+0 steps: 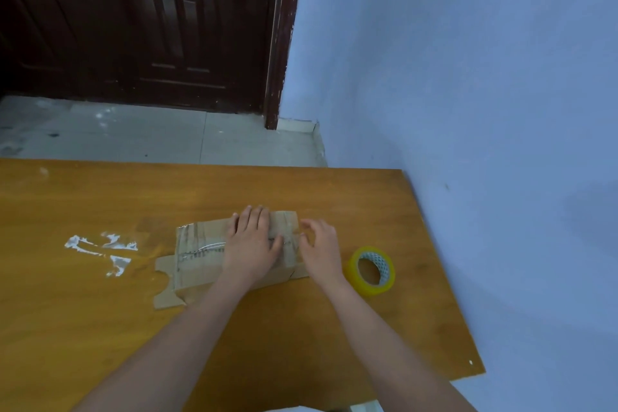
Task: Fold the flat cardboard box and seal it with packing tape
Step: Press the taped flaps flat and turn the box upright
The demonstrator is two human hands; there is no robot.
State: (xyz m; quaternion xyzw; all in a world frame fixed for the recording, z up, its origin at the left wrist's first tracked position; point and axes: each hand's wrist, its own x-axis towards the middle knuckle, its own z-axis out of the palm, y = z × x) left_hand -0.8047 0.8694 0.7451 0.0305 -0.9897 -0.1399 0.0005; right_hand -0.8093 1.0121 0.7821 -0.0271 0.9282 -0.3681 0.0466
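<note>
A small brown cardboard box (200,251) lies on the orange wooden table (100,328), with clear tape across its top and flaps sticking out at its left end. My left hand (252,244) lies flat on the box top, fingers spread. At the box's right end my right hand (321,247) has curled fingers touching the edge; whether it pinches tape there cannot be told. A roll of packing tape (371,270), yellowish with a white patterned core, stands on the table just right of my right hand.
White torn scraps (100,251) are stuck on the table left of the box. The table's right edge runs along a pale blue wall (501,144). Beyond the far edge are a tiled floor (133,134) and a dark wooden door (150,27).
</note>
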